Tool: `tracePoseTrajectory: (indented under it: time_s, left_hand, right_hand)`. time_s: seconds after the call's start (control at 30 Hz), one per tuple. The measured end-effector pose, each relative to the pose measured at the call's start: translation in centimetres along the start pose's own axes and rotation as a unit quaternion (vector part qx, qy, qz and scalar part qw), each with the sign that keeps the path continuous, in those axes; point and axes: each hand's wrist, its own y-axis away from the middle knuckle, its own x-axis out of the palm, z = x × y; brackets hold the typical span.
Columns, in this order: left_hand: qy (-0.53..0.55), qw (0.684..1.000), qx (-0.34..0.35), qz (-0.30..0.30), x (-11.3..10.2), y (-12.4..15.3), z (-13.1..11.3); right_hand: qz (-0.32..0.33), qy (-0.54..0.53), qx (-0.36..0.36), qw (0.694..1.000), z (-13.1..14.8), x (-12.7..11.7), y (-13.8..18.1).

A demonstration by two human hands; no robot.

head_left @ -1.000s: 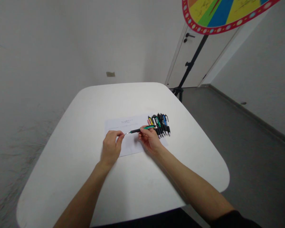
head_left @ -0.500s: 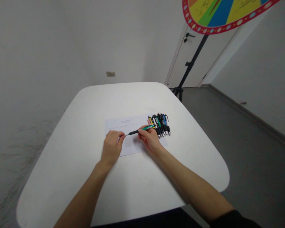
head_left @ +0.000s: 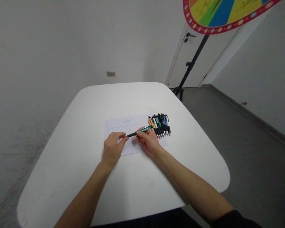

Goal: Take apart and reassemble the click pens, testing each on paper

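The left hand (head_left: 112,145) has its thumb and forefinger pinched together on the tip end of a green and black pen (head_left: 146,128), while the right hand (head_left: 149,141) is closed about the pen's middle, thumb and fingers on the barrel. The pen is held between the two hands over the sheet (head_left: 118,126), slanting so that its black grip points to the left hand and its green end to the row (head_left: 160,125) of other pens (whether that end touches the row, I cannot tell). The row lies side by side at the sheet's right edge, partly on it, with yellow, white, green, black and blue barrels and their silver tips toward the person. Faint print runs across the upper part of the sheet, too small to read. All this is on a white table (head_left: 123,98) with rounded corners. Beyond its far right corner, a black stand (head_left: 194,58) carries a bright wheel (head_left: 220,17) with a red rim, in front of a white door (head_left: 179,69).
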Motion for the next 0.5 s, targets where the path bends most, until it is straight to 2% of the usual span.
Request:
tracePoseTrajectory:
  time_s: [0.17,0.5]
  left_hand:
    - [-0.013,1.0,0.013,0.013,0.1,0.3,0.5]
    - [-0.14,0.979,-0.037,0.14,0.0,0.7,2.8]
  right_hand:
    - [0.009,-0.026,0.05,0.998,-0.1,0.0,0.2]
    - [-0.046,-0.068,0.034,0.996,0.4,-0.4,-0.2]
